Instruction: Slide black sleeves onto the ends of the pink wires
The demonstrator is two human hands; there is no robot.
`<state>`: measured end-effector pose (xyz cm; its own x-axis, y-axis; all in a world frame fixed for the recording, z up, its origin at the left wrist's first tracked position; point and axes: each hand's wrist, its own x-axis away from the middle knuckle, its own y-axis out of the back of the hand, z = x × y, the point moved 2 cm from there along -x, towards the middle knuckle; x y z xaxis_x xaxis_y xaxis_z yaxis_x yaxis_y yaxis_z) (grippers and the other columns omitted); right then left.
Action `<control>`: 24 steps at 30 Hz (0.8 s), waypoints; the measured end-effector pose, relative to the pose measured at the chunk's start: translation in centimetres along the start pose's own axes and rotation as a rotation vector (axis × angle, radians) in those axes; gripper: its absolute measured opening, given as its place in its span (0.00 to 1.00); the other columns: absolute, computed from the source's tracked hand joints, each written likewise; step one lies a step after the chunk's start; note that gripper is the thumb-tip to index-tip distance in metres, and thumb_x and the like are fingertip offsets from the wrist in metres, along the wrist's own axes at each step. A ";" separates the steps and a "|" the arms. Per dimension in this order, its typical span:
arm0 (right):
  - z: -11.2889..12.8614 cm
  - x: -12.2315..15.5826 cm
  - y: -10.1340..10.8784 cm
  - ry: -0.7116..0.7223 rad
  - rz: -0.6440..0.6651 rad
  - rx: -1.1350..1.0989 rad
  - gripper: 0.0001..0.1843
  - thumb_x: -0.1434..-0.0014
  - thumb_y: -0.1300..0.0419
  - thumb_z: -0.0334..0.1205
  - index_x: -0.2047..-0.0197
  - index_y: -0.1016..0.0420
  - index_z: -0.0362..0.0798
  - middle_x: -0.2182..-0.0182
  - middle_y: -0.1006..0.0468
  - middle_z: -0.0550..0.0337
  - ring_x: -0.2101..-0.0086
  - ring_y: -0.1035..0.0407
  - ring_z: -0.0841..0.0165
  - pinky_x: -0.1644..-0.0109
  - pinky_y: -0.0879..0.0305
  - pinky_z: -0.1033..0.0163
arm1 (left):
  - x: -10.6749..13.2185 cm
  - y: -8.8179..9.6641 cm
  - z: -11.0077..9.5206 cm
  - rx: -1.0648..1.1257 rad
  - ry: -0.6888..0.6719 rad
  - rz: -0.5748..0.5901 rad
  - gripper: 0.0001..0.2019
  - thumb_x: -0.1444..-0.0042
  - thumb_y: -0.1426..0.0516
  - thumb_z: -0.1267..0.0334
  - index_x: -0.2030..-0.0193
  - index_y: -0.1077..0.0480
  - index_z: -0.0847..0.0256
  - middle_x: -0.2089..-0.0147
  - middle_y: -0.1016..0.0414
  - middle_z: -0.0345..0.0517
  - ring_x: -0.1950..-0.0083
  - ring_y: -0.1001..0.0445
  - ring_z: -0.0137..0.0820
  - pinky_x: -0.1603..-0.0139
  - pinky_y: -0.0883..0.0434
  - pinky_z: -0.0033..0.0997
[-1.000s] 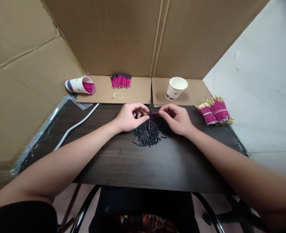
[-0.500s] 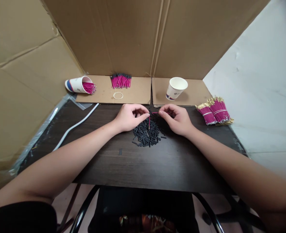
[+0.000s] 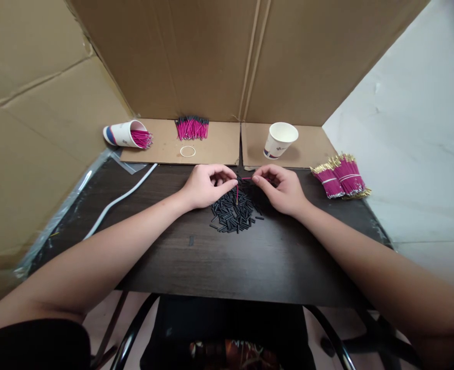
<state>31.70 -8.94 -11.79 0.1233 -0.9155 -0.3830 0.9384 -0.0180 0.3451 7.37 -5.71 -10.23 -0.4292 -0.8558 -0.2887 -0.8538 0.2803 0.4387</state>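
Observation:
My left hand (image 3: pixel 210 186) is closed in a pinch on a thin magenta wire (image 3: pixel 237 194), whose gold-tipped end hangs down from the fingertips. Across the small gap between the hands runs a level stretch of magenta wire (image 3: pixel 247 178). Its right end is pinched between the thumb and finger of my right hand (image 3: pixel 283 189). Whether both stretches belong to one wire cannot be made out at the left fingertips. Just below the hands lies a loose pile of short black sleeves (image 3: pixel 232 216) on the dark table (image 3: pixel 227 272).
Behind, a tipped paper cup (image 3: pixel 119 135) holds magenta wires, beside a row of black-ended wires (image 3: pixel 192 128) and a rubber band (image 3: pixel 187 151). An upright paper cup (image 3: pixel 281 140) stands right of centre. Banded wire bundles (image 3: pixel 340 176) lie far right, a white cable (image 3: pixel 121 200) left.

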 end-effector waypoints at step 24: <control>1.4 -0.2 -0.1 -0.157 -0.161 -0.258 0.21 0.32 0.28 0.61 0.58 0.19 0.51 0.67 0.23 0.60 0.68 0.33 0.66 0.62 0.33 0.58 | 0.7 -0.6 -1.8 0.027 -0.055 -0.111 0.08 0.34 0.30 0.56 0.58 0.11 0.57 0.62 0.12 0.49 0.67 0.24 0.33 0.64 0.26 0.37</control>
<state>31.13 -9.34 -10.60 -0.0651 -0.9602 -0.2718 0.9950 -0.0830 0.0551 8.11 -7.25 -9.13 -0.3462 -0.8573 -0.3809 -0.9044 0.1971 0.3785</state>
